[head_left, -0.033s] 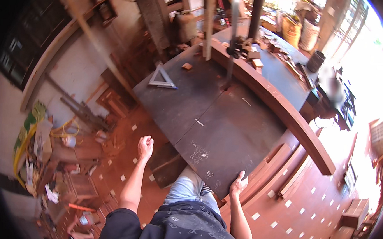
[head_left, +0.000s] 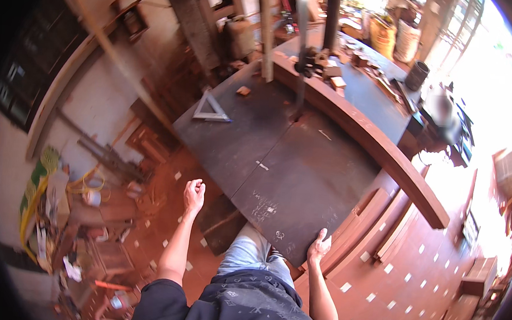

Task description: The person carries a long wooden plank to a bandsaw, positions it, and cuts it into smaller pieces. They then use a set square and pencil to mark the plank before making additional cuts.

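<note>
A dark metal bandsaw table [head_left: 301, 180] with chalk marks spreads in front of me, and the thin upright saw blade [head_left: 301, 80] meets it at a slot. My right hand [head_left: 319, 246] grips the table's near right edge, thumb on top; its other fingers are partly hidden. My left hand [head_left: 194, 196] hovers off the table's left side with its fingers curled in, and nothing shows in it. Behind the blade a long reddish wooden beam [head_left: 374, 138] lies across the table, its near end jutting past the right edge. A triangular set square [head_left: 212, 109] rests at the far left.
Wood offcuts [head_left: 334, 75] and a dark cylinder [head_left: 416, 76] sit on the surface beyond the beam. Long planks [head_left: 351, 230] lie on the floor at right. Clutter and a yellow hose [head_left: 87, 186] line the left wall. An upright wooden post [head_left: 267, 37] stands behind the table.
The whole view has shifted slightly, so the table and beam appear a little further left. My hands keep the same poses.
</note>
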`<state>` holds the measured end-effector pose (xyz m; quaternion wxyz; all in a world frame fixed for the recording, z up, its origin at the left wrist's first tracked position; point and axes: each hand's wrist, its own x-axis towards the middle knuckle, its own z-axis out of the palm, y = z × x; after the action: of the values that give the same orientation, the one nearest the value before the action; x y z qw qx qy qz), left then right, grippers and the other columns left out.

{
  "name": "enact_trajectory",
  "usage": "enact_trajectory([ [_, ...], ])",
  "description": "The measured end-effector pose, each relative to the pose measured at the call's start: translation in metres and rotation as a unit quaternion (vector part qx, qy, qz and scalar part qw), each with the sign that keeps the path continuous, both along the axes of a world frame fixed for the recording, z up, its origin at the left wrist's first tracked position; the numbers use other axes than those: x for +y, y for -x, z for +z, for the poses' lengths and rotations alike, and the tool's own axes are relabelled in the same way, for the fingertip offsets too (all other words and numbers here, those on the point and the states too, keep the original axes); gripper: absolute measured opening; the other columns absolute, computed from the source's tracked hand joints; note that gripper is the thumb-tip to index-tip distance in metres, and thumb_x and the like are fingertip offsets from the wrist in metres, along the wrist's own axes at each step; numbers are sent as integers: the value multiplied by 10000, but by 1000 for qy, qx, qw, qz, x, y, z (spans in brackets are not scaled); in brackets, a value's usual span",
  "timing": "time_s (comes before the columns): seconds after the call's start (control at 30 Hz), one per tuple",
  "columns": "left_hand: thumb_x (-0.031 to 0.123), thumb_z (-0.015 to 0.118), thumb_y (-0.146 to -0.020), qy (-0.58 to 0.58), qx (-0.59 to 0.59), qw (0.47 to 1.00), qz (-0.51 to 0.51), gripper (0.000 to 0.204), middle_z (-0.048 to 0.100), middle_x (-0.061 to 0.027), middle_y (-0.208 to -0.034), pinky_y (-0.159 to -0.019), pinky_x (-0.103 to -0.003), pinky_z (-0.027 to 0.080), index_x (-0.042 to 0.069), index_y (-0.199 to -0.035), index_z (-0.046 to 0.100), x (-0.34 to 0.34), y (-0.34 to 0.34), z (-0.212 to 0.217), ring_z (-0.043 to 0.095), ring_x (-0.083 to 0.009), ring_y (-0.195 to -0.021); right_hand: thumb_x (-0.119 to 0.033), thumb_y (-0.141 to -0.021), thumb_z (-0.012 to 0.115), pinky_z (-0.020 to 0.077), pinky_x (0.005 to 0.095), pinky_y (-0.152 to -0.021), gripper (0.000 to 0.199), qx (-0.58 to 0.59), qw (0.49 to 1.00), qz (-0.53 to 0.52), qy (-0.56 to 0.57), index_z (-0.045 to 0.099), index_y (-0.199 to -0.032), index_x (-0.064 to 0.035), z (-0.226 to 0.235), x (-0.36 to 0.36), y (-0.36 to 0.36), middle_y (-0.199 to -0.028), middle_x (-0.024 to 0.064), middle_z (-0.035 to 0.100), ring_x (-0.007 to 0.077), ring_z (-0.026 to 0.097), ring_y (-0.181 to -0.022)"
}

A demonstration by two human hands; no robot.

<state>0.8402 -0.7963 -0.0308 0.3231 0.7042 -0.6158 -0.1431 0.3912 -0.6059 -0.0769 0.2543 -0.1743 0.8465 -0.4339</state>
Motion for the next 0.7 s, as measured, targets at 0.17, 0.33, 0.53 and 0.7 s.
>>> enact_trajectory([
  [0.17,167,737,-954,38,-106,969,-222,244,673,-129,-1062,-869,-431,561,59,-1171,707,-93,77,51,670,-307,-973,-517,-1103,525,524,486,-925,601,13,999,-19,24,677,-1188,58,-20,-5,2,-1084,238,756,401,698,-998],
  [0.33,221,775,-891,79,-218,838,-494,384,639,-114,-1075,-878,-453,537,122,-1246,668,-126,111,46,637,-331,-1007,-497,-1134,475,481,468,-648,665,-1,998,-49,25,694,-899,86,18,-7,-11,-702,235,653,233,592,-655],
  [0.53,313,771,-890,104,-165,818,-541,438,590,-110,-1100,-893,-463,479,132,-1276,669,-142,105,11,576,-322,-1007,-497,-1164,419,313,392,-535,688,22,985,-106,131,446,-701,12,-1,4,-21,-606,2,395,122,364,-626],
  [0.7,387,765,-886,96,-147,798,-576,456,587,-101,-1097,-875,-461,450,132,-1256,679,-148,108,14,570,-309,-1013,-495,-1154,459,263,402,-540,657,43,987,-109,107,371,-706,-22,-10,16,-16,-630,-9,311,133,298,-636],
])
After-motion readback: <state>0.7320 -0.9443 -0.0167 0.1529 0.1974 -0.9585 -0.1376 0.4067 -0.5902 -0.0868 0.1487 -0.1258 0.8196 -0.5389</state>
